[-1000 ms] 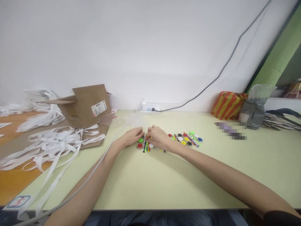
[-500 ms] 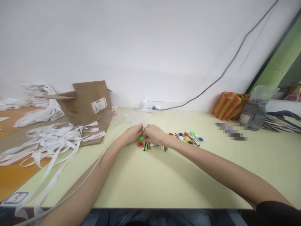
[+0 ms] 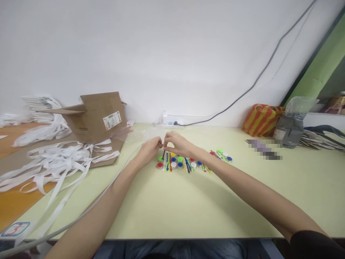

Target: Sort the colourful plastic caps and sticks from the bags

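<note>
My right hand (image 3: 179, 143) is pinched, thumb and forefinger making a ring, with a thin black plastic stick (image 3: 163, 155) hanging from its fingertips. Close beside it, my left hand (image 3: 150, 149) is closed in a pinch; what lies between its fingers is too small to make out. Below the hands, small round clear pieces with coloured tops stand in rows, among them a red one (image 3: 160, 165) and a blue one (image 3: 180, 165). Thin coloured sticks with arrow-like ends, such as a blue stick (image 3: 167, 163), lie between them. My right forearm hides part of the rows.
An open cardboard box (image 3: 99, 117) and tangled white straps (image 3: 64, 162) occupy the left. Against the wall sits a power strip (image 3: 169, 124). A striped bag (image 3: 260, 120) and a grey bag (image 3: 289, 124) stand at the right. A pale cable (image 3: 107, 198) crosses over my left forearm.
The black stick has been lifted from the left end of the row. My right hand has risen slightly, uncovering more round pieces and sticks. My left hand is nearly in place.
</note>
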A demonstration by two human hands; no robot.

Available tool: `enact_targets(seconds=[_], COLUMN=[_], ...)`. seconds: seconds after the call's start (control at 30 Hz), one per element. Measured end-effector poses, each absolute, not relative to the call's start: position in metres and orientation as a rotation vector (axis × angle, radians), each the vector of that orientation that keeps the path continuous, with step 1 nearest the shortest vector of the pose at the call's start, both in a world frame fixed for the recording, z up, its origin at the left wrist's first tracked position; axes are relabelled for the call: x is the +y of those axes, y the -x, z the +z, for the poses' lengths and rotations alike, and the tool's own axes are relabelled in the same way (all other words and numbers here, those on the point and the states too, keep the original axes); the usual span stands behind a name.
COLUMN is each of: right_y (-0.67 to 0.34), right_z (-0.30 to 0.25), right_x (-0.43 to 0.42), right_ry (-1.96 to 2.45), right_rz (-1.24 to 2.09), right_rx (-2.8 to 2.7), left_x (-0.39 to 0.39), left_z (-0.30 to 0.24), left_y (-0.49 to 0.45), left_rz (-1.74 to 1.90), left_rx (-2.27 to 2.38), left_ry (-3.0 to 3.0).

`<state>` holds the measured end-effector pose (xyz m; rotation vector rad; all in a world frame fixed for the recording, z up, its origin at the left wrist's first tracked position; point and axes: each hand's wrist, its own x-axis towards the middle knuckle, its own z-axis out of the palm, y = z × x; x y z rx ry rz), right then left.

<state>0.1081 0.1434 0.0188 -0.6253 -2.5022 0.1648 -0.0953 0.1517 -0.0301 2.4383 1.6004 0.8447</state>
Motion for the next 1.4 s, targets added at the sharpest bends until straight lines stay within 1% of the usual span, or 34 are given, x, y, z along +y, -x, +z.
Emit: enact_targets(seconds=[0.1, 0.17, 0.27, 0.33, 0.4, 0.5, 0.6, 0.77, 0.9, 1.1, 1.4], right_y=[-0.121, -0.132, -0.153, -0.169, -0.185, -0.202, -0.205, -0.189, -0.181, -0.188, -0.193], right_z=[0.029, 0.033, 0.033, 0.028, 0.020, 0.005, -0.009, -0.019, -0.018, -0.019, -0.022], right_x=[0.130, 0.119, 0.105, 0.102, 0.104, 0.108, 0.106, 0.086, 0.079, 0.083, 0.087], right_ry=[0.577, 0.556, 0.508, 0.471, 0.472, 0.547, 0.666, 0.787, 0.731, 0.682, 0.709], right_rz=[0.390, 0.611, 1.002, 1.168, 1.270, 1.387, 1.401, 1.306, 1.369, 1.451, 1.432], right_rx=[-2.246, -2.057, -1.682, -1.411, -1.171, -0.900, -0.893, -1.133, -1.286, -1.357, -1.461], left_x=[0.152, 0.152, 0.149, 0.141, 0.128, 0.107, 0.092, 0.082, 0.080, 0.078, 0.075], left_z=[-0.028, -0.026, -0.021, -0.016, -0.012, -0.010, -0.013, -0.021, -0.020, -0.017, -0.014], left_y=[0.093, 0.090, 0.077, 0.060, 0.040, 0.013, -0.003, -0.008, -0.009, -0.008, -0.006], left_rz=[1.017, 1.161, 1.380, 1.521, 1.571, 1.473, 1.357, 1.176, 1.182, 1.170, 1.133], left_rx=[1.618, 1.565, 1.369, 1.203, 1.036, 0.931, 0.924, 0.995, 0.970, 1.002, 0.998], left_ry=[-2.401, -2.319, -2.081, -1.864, -1.662, -1.516, -1.490, -1.610, -1.671, -1.698, -1.790])
